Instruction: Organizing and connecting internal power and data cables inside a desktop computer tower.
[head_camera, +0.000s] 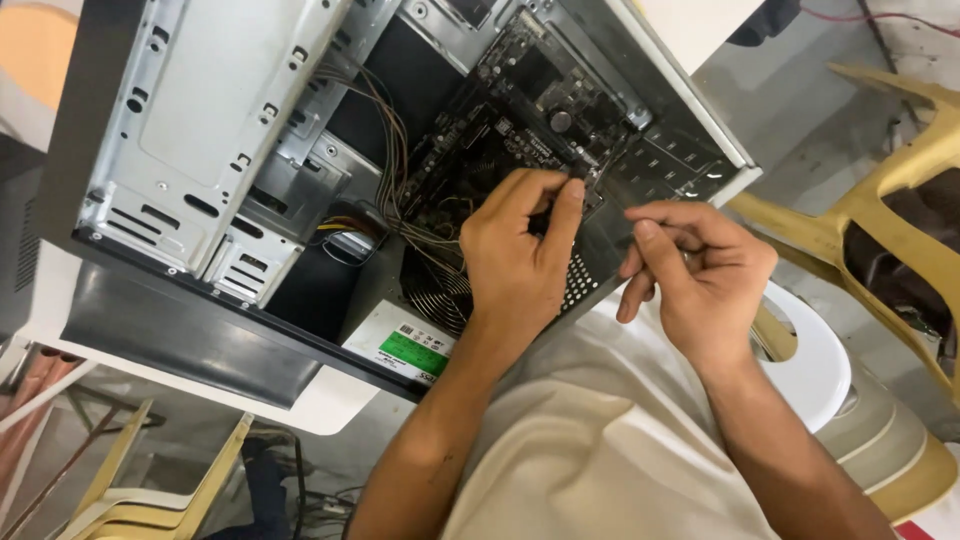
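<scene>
Your left hand (520, 250) reaches into the open computer case (200, 130), fingers curled, pinching something unseen near the motherboard (520, 100); your right hand (695, 275) hovers beside it, fingertips pinched, contents unclear.

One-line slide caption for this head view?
Left hand reaches onto the motherboard of an open computer case; right hand pinches beside it.

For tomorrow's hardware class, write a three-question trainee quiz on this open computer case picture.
1. True or false: the left hand is inside the open computer case.
2. Which lies nearest the left wrist? A) power supply fan grille B) drive bay C) yellow chair
3. Fill in: the right hand is pinched over the case's ____ edge.

Key: 1 true; 2 A; 3 lower right.
</scene>
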